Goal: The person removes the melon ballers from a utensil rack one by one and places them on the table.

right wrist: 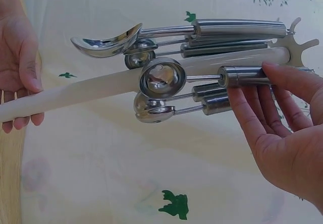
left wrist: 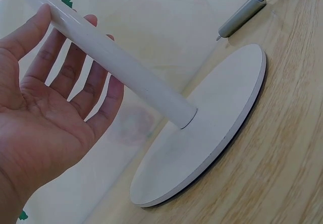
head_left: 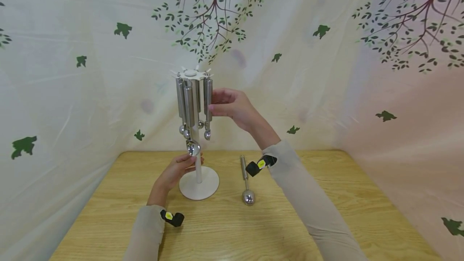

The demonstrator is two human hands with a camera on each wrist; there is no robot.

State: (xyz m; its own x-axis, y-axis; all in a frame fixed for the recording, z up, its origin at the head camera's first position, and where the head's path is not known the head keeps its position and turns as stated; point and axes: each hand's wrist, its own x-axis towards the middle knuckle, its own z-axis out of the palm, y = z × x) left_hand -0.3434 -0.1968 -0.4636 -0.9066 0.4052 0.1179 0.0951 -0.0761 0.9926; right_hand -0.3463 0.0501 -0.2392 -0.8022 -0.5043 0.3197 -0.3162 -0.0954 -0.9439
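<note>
A white stand [head_left: 208, 184] with a round base and a spoked top stands upright on the table. Several steel scoops with thick cylindrical handles hang from its top, among them one with a broader bowl [head_left: 193, 147]. Low on the stand's post [left wrist: 126, 75], my left hand [head_left: 177, 170] holds it loosely between thumb and fingers. Up at the right side, my right hand [head_left: 233, 108] pinches the handle of a hanging ice cream scoop [right wrist: 162, 80], thumb on one side and fingers on the other. Its round bowl points down.
Another steel scoop [head_left: 248, 197] lies on the wooden table [head_left: 217, 233], right of the base, bowl toward me. A pale curtain [head_left: 90, 104] with printed leaves and branches rises behind the table. Both wrists wear small black cameras.
</note>
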